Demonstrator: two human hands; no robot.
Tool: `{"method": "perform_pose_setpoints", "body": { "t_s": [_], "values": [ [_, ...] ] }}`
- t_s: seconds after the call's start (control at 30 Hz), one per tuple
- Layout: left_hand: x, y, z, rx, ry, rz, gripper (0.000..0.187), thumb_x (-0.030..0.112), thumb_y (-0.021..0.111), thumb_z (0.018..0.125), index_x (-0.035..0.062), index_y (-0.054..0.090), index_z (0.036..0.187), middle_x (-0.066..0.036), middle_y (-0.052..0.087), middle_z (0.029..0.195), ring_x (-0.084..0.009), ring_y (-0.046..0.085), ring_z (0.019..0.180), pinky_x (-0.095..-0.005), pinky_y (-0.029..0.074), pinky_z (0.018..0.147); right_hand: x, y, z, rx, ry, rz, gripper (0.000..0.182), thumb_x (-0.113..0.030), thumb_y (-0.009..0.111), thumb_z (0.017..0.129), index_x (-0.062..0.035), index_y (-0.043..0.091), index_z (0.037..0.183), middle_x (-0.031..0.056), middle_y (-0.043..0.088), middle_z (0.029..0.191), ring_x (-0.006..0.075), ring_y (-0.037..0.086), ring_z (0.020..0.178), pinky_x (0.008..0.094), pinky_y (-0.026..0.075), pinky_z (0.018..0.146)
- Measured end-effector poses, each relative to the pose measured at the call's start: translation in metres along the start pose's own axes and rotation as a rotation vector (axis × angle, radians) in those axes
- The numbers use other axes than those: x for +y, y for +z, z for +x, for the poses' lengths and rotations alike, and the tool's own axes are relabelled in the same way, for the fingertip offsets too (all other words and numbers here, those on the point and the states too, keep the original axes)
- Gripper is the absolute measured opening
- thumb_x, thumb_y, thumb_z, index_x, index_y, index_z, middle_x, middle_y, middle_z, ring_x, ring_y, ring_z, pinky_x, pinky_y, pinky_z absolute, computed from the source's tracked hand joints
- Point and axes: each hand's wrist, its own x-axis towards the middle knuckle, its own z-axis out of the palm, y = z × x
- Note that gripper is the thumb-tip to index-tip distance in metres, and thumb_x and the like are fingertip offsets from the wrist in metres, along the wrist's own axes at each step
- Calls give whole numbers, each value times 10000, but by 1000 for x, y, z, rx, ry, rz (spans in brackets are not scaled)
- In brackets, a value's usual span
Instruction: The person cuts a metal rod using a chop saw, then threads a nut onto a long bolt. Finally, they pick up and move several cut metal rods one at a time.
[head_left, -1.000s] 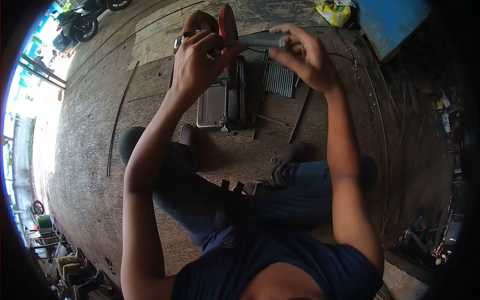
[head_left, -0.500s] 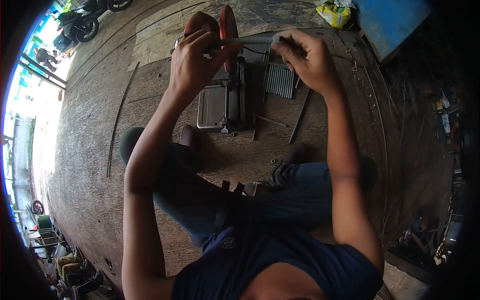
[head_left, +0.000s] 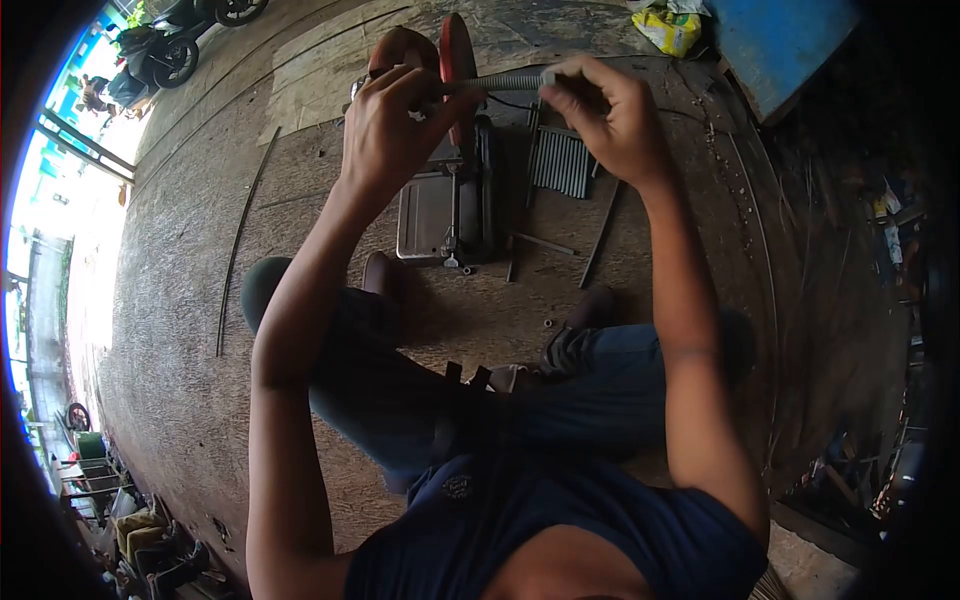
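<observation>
A grey threaded rod [head_left: 505, 83] is held level in front of me, over the top of a cut-off saw. My left hand [head_left: 390, 125] is closed around its left end, which the fingers hide. At the other end, my right hand [head_left: 610, 115] pinches a small grey piece that looks like a nut [head_left: 548, 77], thumb below and index finger above. Under the hands stands the cut-off saw with its red guard [head_left: 458, 60] and metal base [head_left: 424, 215]. A row of similar short rods [head_left: 562, 162] lies on the floor to its right.
Loose rods [head_left: 600, 235] lie right of the saw, and a long thin rod [head_left: 246, 240] at left. A small nut [head_left: 548, 323] rests between my feet. A yellow bag [head_left: 668, 32] and blue panel [head_left: 785, 45] are at far right; motorbikes [head_left: 172, 60] stand at far left.
The fingers of my right hand have shifted slightly around the nut at the rod's end. My left hand and the rod stay nearly in place.
</observation>
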Motion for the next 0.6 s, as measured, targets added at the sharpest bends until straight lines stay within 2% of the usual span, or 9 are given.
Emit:
{"method": "perform_pose_setpoints", "body": {
  "t_s": [0.07,0.17,0.23,0.37,0.43,0.47,0.53,0.57,0.6],
  "values": [
    [7,-2,1,-2,-15,-31,307,338,757,807,40,685,800,-51,604,690,-213,600,593,-353,454,551,-1,0,-1,-108,153,-109,239,-185,706,882,-23,636,1043,19,620,734,69,567,621,242,429,539],
    [0,0,0,16,-4,-1,296,339,757,806,49,701,814,-48,607,689,-207,598,585,-350,452,542,-5,11,-1,129,-92,110,239,-183,702,888,-17,632,1046,28,616,748,66,561,615,237,424,533],
    [0,-1,0,10,-3,9,292,341,759,804,53,710,821,-47,608,690,-203,598,581,-349,451,538,-2,1,-1,-35,95,24,237,-190,714,879,-13,636,1016,27,598,724,64,560,621,235,433,548],
    [6,-2,1,-14,-32,-10,289,348,764,798,64,728,837,-46,610,693,-194,596,573,-343,449,528,-8,5,1,34,126,250,214,-195,729,867,-15,652,952,17,585,676,61,543,592,234,429,543],
    [5,-2,0,-17,-20,-2,287,346,764,798,63,726,832,-46,610,694,-193,596,573,-342,449,526,2,9,2,38,-124,22,268,-242,709,884,-17,634,1010,17,603,698,59,550,600,234,426,540],
    [6,-1,-1,-20,-4,0,286,344,765,798,62,724,828,-46,611,695,-192,596,572,-342,448,525,1,7,1,37,-123,21,268,-242,709,884,-17,634,1010,17,603,698,59,550,600,234,426,540],
    [10,-2,-1,-42,-27,-7,255,286,770,801,40,713,830,-62,630,714,-188,615,610,-329,466,564,-5,-1,0,-104,265,15,335,-291,680,903,-18,612,1085,41,636,718,77,584,620,239,449,555],
    [11,-3,0,-63,-49,-8,226,229,776,804,17,702,832,-77,650,732,-185,633,648,-317,484,603,-2,3,1,-101,264,15,335,-291,680,903,-18,612,1085,41,636,718,77,584,620,239,449,555],
    [9,-4,1,-62,-48,-5,226,229,776,804,17,702,832,-77,650,732,-185,633,648,-317,484,603,3,11,3,16,-10,53,377,-301,676,904,-24,585,1142,44,641,729,91,599,632,238,468,579]
  ]
}}
